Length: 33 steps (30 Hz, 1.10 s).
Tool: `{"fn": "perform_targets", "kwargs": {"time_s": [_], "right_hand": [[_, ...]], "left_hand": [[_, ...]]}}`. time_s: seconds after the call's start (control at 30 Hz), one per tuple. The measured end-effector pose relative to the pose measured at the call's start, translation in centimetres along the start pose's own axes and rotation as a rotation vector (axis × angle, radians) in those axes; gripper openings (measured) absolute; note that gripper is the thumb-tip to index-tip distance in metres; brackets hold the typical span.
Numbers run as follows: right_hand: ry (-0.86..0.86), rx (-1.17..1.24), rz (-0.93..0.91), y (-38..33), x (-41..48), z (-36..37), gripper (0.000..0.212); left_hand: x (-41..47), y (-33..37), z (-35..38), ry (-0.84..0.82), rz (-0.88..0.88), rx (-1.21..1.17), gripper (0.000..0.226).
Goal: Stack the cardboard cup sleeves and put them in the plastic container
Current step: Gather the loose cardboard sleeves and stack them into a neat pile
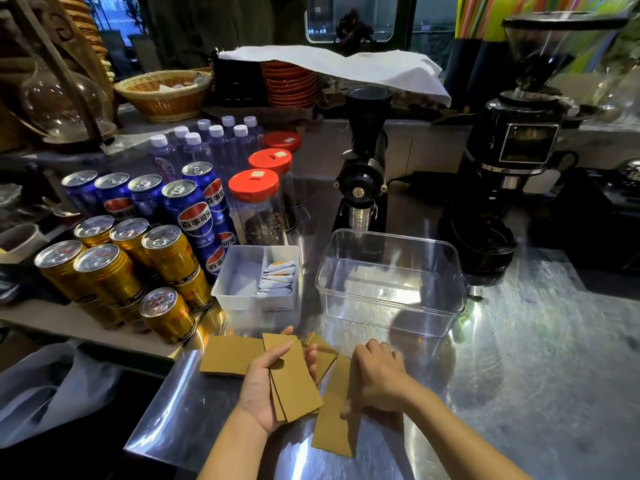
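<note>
My left hand (266,386) holds a small stack of flat brown cardboard cup sleeves (294,379), palm up, above the steel counter. My right hand (377,379) rests palm down on another sleeve (334,424) that lies on the counter near the front edge. One more loose sleeve (230,355) lies flat to the left, and another (325,355) pokes out behind the held stack. The clear plastic container (446,306) stands open and empty just beyond my hands.
A white divided tray with sachets (239,296) sits left of the container. Gold and blue drink cans (145,251), red-lidded jars (256,202) and water bottles crowd the left. Two black coffee grinders (363,168) (509,161) stand behind.
</note>
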State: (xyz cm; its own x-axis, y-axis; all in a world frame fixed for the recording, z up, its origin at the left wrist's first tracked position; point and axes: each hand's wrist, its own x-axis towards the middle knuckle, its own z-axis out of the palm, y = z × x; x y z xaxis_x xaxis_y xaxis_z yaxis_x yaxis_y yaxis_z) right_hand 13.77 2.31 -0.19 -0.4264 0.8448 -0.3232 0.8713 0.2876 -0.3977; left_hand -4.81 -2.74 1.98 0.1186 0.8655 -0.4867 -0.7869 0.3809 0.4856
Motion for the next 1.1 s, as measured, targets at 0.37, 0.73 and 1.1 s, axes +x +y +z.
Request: {"fn": "perform_targets", "kwargs": {"time_s": [0.37,0.73,1.1], "right_hand": [[0.27,1.011,0.028,1.8,-2.8,-4.0,0.018],[0.188,1.006,-0.015,0.0,-2.8,-4.2,0.01],[0.326,0.856,0.029,-0.4,-0.7,-2.4,0.011]], "left_hand": [[1.4,-0.5,0.4,0.025,-0.095,0.087,0.045],[1.7,-2.9,2.5,-0.119,-0.347,0.35,0.042],[0.3,-1.0,1.0,-0.182,-0.295,0.111,0.04]]}}
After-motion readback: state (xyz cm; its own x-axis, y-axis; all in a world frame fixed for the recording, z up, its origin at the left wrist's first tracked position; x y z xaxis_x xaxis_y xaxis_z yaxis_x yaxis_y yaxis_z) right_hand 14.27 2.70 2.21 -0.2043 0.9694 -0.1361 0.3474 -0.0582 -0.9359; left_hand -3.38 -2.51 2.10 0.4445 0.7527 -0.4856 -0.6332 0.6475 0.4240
